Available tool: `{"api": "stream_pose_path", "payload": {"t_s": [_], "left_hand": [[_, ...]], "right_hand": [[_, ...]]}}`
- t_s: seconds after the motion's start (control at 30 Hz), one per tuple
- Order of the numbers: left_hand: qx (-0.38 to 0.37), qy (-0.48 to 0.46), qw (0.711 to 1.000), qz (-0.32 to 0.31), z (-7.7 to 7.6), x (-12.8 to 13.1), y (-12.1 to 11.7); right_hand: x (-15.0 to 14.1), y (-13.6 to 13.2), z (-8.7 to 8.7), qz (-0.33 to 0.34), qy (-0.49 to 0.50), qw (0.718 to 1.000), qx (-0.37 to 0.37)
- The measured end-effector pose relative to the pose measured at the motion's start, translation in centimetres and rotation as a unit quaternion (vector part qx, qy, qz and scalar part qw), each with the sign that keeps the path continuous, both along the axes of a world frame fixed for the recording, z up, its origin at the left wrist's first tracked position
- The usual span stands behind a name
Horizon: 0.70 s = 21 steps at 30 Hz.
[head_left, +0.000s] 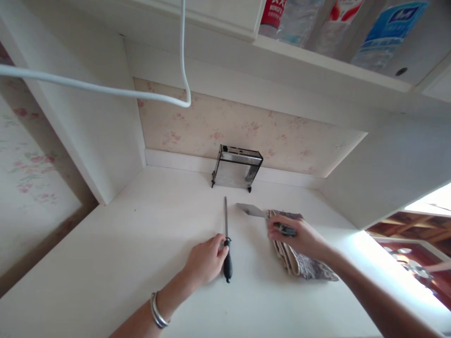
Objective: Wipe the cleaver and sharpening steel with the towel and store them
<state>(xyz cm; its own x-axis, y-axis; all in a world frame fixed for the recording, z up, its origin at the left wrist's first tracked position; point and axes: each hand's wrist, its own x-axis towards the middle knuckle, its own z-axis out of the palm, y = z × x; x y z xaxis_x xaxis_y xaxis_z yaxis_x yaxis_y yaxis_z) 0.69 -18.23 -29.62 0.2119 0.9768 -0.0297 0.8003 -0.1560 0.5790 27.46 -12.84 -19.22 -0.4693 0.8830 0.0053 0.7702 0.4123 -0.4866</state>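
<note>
My left hand [207, 257] is closed on the top of the black handle of a sharpening steel [226, 216], whose thin grey rod points away from me over the white surface. In my right hand [291, 234] is a knife [251, 210], gripped by its dark handle, with its short wide blade pointing left toward the rod. Blade and rod are apart. Beneath my right hand lies a folded brown and grey patterned cloth [306, 265]. Behind the steel stands a silver box-shaped holder [234, 173] with black edges and slots in its top.
The white counter [105, 272] sits in a niche with side panels and flowered wallpaper [197, 124]. A white cable [105, 89] hangs at the upper left. Overhead, a shelf [334, 63] holds clear bottles with labels [391, 33]. A bright red and brown area shows at right.
</note>
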Motion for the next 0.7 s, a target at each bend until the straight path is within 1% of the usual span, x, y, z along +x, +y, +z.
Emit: {"api": "stream_pose_path", "payload": {"t_s": [0.07,0.13,0.17,0.23,0.37,0.47,0.57,0.7], "left_hand": [[0.002,0.0,1.0,0.007,-0.1,0.0,0.1],[0.001,-0.003,1.0,0.009,-0.1,0.0,0.1],[-0.002,-0.003,1.0,0.01,0.0,0.0,0.1],[-0.011,-0.002,1.0,0.011,0.2,0.0,0.0],[-0.01,0.003,1.0,0.012,0.4,0.1,0.0],[-0.017,0.006,1.0,0.016,0.5,0.1,0.0],[-0.018,0.006,1.0,0.016,0.4,0.1,0.0],[-0.005,0.006,1.0,0.014,0.1,0.0,0.0]], "right_hand": [[0.3,1.2,1.4,-0.094,0.116,0.989,0.001],[0.4,2.5,3.2,-0.177,0.194,0.965,-0.011],[0.4,3.1,4.3,-0.208,0.22,0.953,-0.014],[0.1,4.1,6.8,-0.245,0.251,0.936,-0.003],[-1.2,6.4,12.4,-0.249,0.287,0.922,0.075],[-2.4,8.8,15.6,-0.241,0.306,0.912,0.127],[-3.9,11.5,17.5,-0.248,0.302,0.906,0.16],[-5.7,14.3,18.2,-0.239,0.286,0.912,0.172]]}}
